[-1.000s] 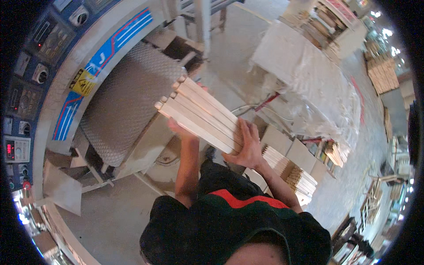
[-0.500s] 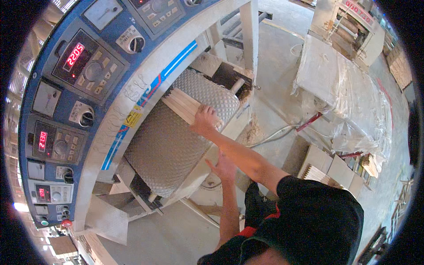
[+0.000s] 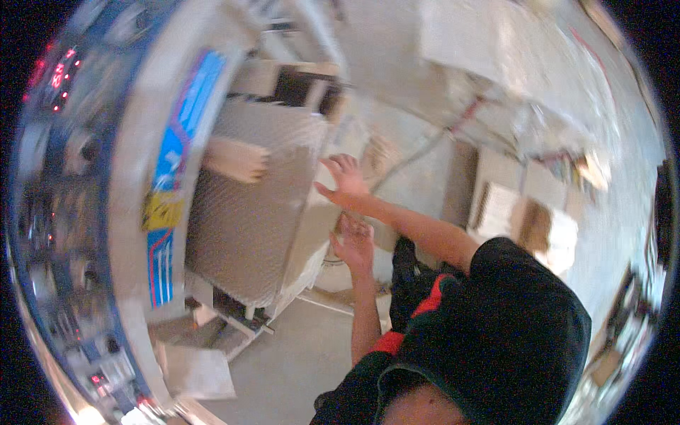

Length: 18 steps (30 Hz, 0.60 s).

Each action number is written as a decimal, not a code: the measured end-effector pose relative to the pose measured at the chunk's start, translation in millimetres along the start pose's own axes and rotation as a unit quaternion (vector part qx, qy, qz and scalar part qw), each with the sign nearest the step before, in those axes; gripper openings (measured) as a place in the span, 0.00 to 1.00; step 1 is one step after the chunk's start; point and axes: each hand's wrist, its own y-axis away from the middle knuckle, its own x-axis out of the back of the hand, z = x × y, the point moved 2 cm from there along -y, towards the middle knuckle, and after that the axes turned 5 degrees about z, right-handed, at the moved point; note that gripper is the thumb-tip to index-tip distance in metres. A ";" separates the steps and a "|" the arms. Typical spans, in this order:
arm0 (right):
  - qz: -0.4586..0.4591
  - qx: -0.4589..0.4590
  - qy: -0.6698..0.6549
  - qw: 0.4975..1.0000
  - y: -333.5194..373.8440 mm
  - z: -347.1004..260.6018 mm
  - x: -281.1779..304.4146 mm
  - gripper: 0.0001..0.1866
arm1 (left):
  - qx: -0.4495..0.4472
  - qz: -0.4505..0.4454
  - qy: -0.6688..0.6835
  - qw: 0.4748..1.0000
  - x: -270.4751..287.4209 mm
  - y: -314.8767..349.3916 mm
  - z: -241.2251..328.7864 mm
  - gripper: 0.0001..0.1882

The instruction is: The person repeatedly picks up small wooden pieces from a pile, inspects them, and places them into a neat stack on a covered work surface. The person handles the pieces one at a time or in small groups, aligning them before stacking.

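A small bundle of pale wooden strips (image 3: 237,159) lies on the textured feed belt (image 3: 244,227) of a machine, its far end under the machine's front panel. My right hand (image 3: 344,185) is off the bundle, just beyond the belt's near edge, with thumb and fingers spread and nothing in it. Below it, my left hand (image 3: 354,244) is raised beside the machine's pale side, palm up, fingers apart and slightly bent, also holding nothing. Motion blurs the picture.
The blue control panel (image 3: 78,163) with red displays runs down the left. Plastic-wrapped goods (image 3: 510,49) stand at the upper right. Stacks of pale wooden strips (image 3: 499,209) rest on the right, behind my right arm. A hose (image 3: 418,159) crosses the floor.
My right hand has let go of the wooden strips and drawn back from the belt. The strips sit farther under the panel. My left hand stays low beside the machine. The view has shifted.
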 end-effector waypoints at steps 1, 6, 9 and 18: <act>0.011 -0.033 0.009 0.999 44.9 52.8 34.7 0.30 | 0.023 0.052 -0.060 0.997 6.2 -10.6 -17.2 0.25; -0.054 -0.263 0.206 0.941 268.7 255.2 206.9 0.24 | 0.140 0.143 -0.254 0.946 -0.1 -30.0 -110.8 0.17; -0.064 -0.408 0.246 0.877 375.2 324.4 286.4 0.25 | 0.156 0.149 -0.416 0.883 15.7 -28.2 -184.0 0.18; -0.296 -0.438 0.291 0.797 659.0 590.4 275.1 0.35 | 0.234 0.188 -0.720 0.626 213.8 27.0 -315.9 0.23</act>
